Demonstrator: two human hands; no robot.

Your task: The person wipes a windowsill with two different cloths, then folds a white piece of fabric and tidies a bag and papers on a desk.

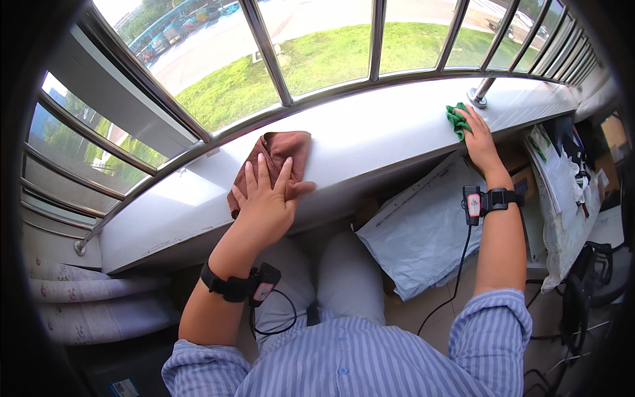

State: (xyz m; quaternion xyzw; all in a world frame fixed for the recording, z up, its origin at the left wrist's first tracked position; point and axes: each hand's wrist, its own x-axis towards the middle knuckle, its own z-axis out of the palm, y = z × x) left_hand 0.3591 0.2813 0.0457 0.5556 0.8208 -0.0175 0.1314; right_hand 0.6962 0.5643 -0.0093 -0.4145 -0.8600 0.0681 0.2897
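Observation:
My left hand (pixel 266 203) lies spread, palm down, on a brown cloth (pixel 292 146) that is partly folded on the white window sill (pixel 367 129). Its fingers are apart, pressing on the cloth rather than gripping it. Farther right, my right hand (pixel 478 141) reaches to the sill with its fingers on a crumpled green cloth (pixel 456 121). This green cloth is beside the round foot of a metal post (pixel 477 98). The palm side of each hand is hidden.
Metal window bars (pixel 375 44) run along the sill's far side. A pale plastic bag (pixel 421 228) is below its front edge. Papers and a patterned cover (pixel 555 198) stand at the right, near black cables. A floral curtain (pixel 99 302) hangs at the left.

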